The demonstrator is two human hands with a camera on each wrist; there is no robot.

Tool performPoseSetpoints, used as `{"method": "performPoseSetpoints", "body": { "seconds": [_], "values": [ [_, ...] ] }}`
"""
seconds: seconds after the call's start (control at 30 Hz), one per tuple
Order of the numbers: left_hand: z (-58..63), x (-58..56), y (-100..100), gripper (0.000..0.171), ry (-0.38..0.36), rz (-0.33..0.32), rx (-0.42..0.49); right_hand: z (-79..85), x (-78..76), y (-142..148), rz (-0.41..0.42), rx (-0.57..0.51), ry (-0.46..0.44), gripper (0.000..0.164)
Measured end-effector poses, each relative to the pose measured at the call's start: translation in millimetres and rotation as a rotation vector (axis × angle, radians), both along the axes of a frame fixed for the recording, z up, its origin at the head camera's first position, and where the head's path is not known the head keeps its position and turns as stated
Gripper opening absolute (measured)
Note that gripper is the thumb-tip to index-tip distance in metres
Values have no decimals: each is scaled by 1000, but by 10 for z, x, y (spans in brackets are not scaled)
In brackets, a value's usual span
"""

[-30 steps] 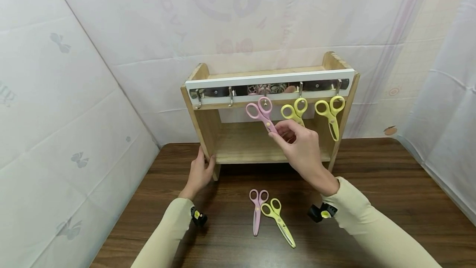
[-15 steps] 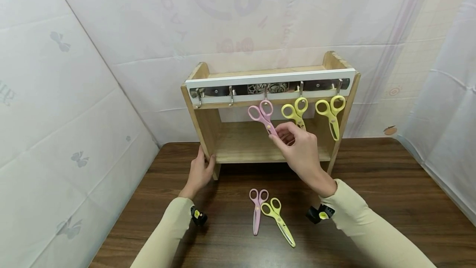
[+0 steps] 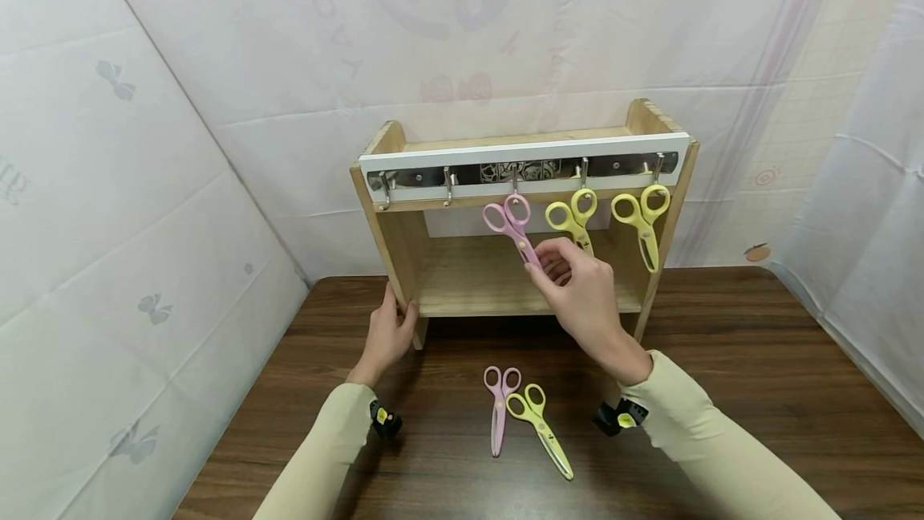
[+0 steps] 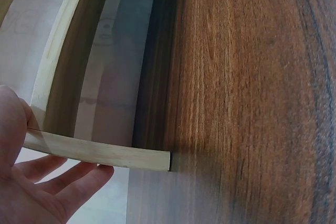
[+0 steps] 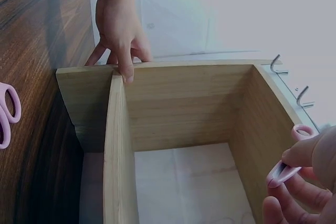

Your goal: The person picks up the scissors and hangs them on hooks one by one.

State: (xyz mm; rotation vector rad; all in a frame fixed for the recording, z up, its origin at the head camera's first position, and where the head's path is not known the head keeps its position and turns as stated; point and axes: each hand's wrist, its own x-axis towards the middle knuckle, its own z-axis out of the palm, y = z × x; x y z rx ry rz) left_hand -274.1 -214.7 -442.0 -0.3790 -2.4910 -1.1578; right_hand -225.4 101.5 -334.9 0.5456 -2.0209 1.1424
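Observation:
My right hand (image 3: 588, 291) pinches a pair of pink scissors (image 3: 516, 225) by the blade end, handles upward. One finger loop is at the middle hook (image 3: 516, 176); its tip shows inside the loop. In the right wrist view, thumb and fingers hold the pink scissors (image 5: 283, 173) near the rail. My left hand (image 3: 386, 335) grips the left side panel of a wooden shelf (image 3: 390, 255), thumb on one face and fingers on the other, as the left wrist view also shows on the panel edge (image 4: 105, 152). Yellow scissors (image 3: 573, 217) and another yellow pair (image 3: 645, 223) hang on the right hooks.
Another pink pair of scissors (image 3: 500, 408) and a yellow pair (image 3: 541, 432) lie side by side on the dark wood table (image 3: 433, 456), in front of the shelf. Two bare hooks (image 3: 449, 185) are on the left of the rail. Patterned cloth (image 3: 289, 62) covers the walls behind.
My right hand has lowered slightly with the pink scissors, which shifted a little down and right at the middle hook. The left hand keeps its grip on the shelf.

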Motion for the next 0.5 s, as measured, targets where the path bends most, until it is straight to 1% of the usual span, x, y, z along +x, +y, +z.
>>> {"method": "performPoseSetpoints", "body": {
  "seconds": [0.13, 0.3, 0.5],
  "values": [
    [-5, 1, -7, 52, 0, 0, 2, -29, -7, -31, -4, -7, -1, 14],
    [-18, -6, -12, 52, 8, -2, -2, -94, -28, -84, -11, -14, -25, 14],
    [-14, -8, -5, 54, 2, -6, 8, -173, -101, -132, -19, -9, -38, 12]
  ]
}}
